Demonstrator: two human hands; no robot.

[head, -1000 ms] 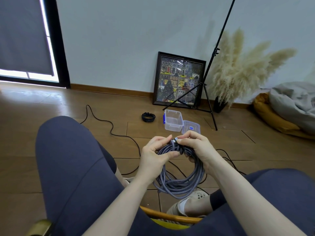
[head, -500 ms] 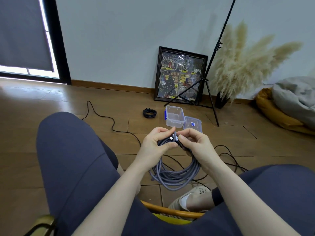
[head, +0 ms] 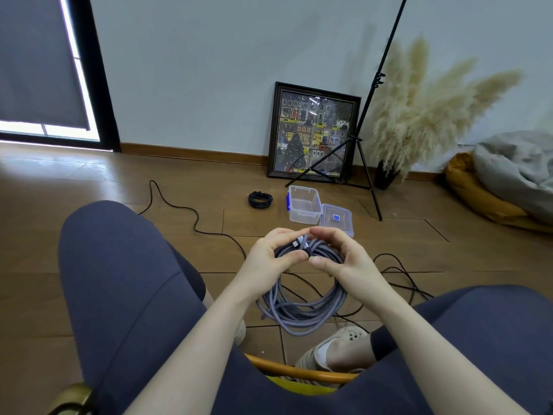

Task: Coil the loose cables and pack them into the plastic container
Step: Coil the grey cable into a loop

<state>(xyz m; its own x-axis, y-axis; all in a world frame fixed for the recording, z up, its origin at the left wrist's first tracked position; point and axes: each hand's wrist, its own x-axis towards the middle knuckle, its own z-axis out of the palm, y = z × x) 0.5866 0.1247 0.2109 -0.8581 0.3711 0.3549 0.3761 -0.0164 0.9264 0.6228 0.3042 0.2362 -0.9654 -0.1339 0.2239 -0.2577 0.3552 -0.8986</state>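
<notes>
A coil of grey braided cable (head: 302, 310) hangs in front of me between my knees. My left hand (head: 269, 259) grips the top of the coil, thumb across the strands. My right hand (head: 341, 259) holds the same bundle from the right, its fingers curled over the top where the silver plug end shows. Beyond my hands, on the floor, stands the clear plastic container (head: 303, 205) with blue clips, its lid (head: 336, 220) lying beside it. A small black coiled cable (head: 260, 199) lies left of the container. A loose black cable (head: 191, 211) runs across the floor.
A black tripod stand (head: 363, 151) and a framed picture (head: 312, 133) stand by the wall behind the container. Pampas grass (head: 428, 115) and a cushion pile (head: 508, 181) sit at the right. More black cable (head: 398, 274) loops on the floor under my right wrist.
Both hands have shifted on the top of the grey coil; the right fingers now curl over the plug end. The coil has stayed hanging between my knees.
</notes>
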